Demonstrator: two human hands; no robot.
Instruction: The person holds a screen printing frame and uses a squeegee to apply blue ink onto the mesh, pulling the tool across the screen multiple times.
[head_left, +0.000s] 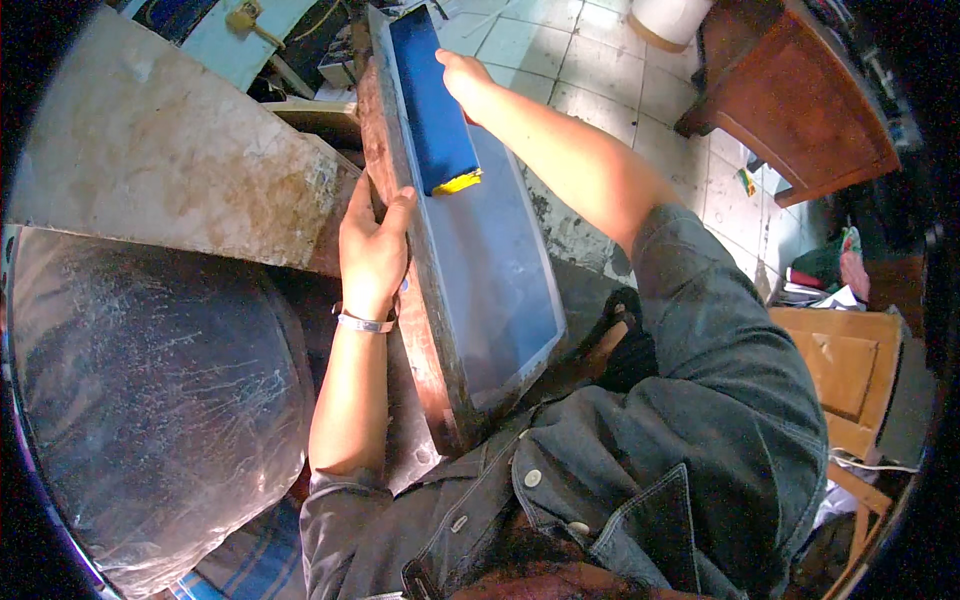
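Denim jacket fills the lower foreground; left hand grips the wooden edge of a framed mesh screen, thumb hooked over its rim; right hand presses on a blue squeegee-like block lying at the screen's far end, fingers apparently closed around it; stone slab stands just left of the frame.

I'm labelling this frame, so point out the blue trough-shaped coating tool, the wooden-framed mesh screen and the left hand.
Blue trough-shaped coating tool [432, 100], head view, mid-face.
Wooden-framed mesh screen [500, 280], head view, bare mesh.
Left hand [372, 250], head view, back of hand.
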